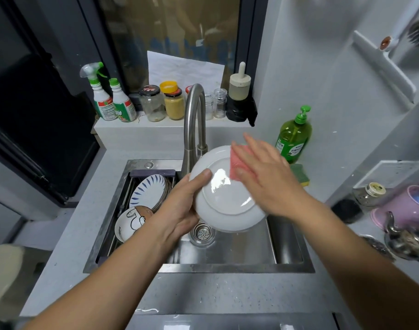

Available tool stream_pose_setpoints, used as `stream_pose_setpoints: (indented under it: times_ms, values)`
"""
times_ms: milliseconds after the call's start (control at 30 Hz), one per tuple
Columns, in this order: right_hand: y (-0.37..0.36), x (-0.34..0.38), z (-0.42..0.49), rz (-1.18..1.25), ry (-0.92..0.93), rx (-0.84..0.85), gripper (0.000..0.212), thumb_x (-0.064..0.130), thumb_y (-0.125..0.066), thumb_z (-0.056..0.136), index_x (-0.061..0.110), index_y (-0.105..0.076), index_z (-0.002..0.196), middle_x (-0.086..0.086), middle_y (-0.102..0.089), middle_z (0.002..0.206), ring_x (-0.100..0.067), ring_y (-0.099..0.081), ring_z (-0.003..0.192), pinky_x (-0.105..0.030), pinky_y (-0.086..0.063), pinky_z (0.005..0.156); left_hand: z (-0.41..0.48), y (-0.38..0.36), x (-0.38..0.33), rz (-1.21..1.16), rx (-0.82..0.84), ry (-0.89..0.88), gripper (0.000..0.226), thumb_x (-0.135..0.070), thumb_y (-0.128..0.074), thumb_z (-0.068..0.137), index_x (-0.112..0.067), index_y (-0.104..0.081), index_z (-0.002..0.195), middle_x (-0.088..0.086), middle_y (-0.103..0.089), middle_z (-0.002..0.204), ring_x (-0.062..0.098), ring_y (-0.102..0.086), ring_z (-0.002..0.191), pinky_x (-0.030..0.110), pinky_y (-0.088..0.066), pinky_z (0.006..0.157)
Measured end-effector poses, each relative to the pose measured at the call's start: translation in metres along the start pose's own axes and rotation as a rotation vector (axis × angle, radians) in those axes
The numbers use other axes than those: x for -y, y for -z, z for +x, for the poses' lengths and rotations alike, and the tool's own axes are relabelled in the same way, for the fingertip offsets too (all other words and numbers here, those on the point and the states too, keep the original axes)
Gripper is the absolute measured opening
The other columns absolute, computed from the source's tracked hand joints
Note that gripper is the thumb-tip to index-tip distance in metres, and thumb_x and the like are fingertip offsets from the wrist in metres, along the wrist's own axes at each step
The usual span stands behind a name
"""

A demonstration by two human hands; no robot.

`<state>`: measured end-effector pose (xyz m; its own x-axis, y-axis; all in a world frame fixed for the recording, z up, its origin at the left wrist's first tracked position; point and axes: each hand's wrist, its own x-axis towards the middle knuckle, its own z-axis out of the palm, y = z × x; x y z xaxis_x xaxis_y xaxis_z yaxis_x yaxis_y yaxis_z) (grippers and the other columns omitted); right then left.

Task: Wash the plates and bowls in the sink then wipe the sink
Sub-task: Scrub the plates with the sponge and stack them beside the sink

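a: what's at the sink's (pixel 287 244) left edge?
b: a blue-striped plate (pixel 151 194) and a cartoon bowl (pixel 130 222) stand on edge in a rack (pixel 153 173), likely so water runs off them.
a: and the left hand (pixel 180 208)?
b: it grips the white plate (pixel 225 194) by its left rim, thumb over the underside and fingers wrapped behind. the plate is tilted above the drain (pixel 202 233), so drips fall in.
a: the right hand (pixel 265 172)?
b: its fingers are straight and slightly apart, pressing a pink sponge (pixel 237 165) flat on the plate's upper right rim. i'd say that spreads the scrubbing pressure.
a: soap?
b: 1 green pump bottle (pixel 294 136) stands on the table (pixel 227 294) near the sink's back right corner, within reach.
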<state>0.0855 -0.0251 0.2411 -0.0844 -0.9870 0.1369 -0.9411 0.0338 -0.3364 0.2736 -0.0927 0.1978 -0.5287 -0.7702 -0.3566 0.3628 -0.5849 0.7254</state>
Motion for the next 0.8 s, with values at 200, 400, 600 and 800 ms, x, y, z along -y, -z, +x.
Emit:
stream_pose_setpoints:
  times_ms: [200,400,600,800]
  values:
    - [-0.048,0.029,-0.025,-0.392,0.260,-0.010,0.064,0.043,-0.023,0.102,0.015,-0.028,0.159,-0.008,-0.018,0.168,-0.034,-0.007,0.156,-0.066,-0.008,0.121,0.001,0.005,0.014,-0.050,-0.080,-0.016,0.038,-0.019,-0.066,0.094,-0.010,-0.065,0.132,0.019,-0.072,0.126,0.032,-0.069,0.118,0.047,-0.056,0.100]
    - [-0.035,0.008,0.001,0.039,-0.153,-0.115,0.055,0.043,-0.021,0.107,0.039,-0.006,0.160,0.002,0.012,0.170,-0.023,0.012,0.156,-0.043,0.008,0.124,0.004,0.004,0.011,-0.090,-0.108,-0.056,0.056,-0.027,-0.070,0.089,-0.010,-0.058,0.141,0.017,-0.072,0.128,0.035,-0.069,0.120,0.058,-0.053,0.103]
    - [-0.082,0.035,-0.037,0.633,-0.251,-0.305,0.059,0.044,-0.034,0.101,0.045,-0.012,0.156,0.015,0.009,0.168,-0.010,0.000,0.155,-0.030,-0.008,0.123,0.005,-0.002,0.013,-0.199,-0.118,-0.045,0.048,-0.030,-0.061,0.100,-0.006,-0.058,0.142,0.019,-0.070,0.131,0.034,-0.067,0.122,0.054,-0.051,0.106]
    - [-0.060,0.013,0.004,0.966,-0.548,-0.489,0.062,0.042,-0.057,0.098,0.034,-0.035,0.155,0.012,-0.052,0.147,-0.003,-0.050,0.127,-0.026,-0.038,0.108,0.007,-0.019,0.016,-0.224,-0.075,-0.074,0.060,-0.033,-0.066,0.089,-0.007,-0.058,0.142,0.016,-0.070,0.131,0.031,-0.067,0.123,0.055,-0.048,0.109]
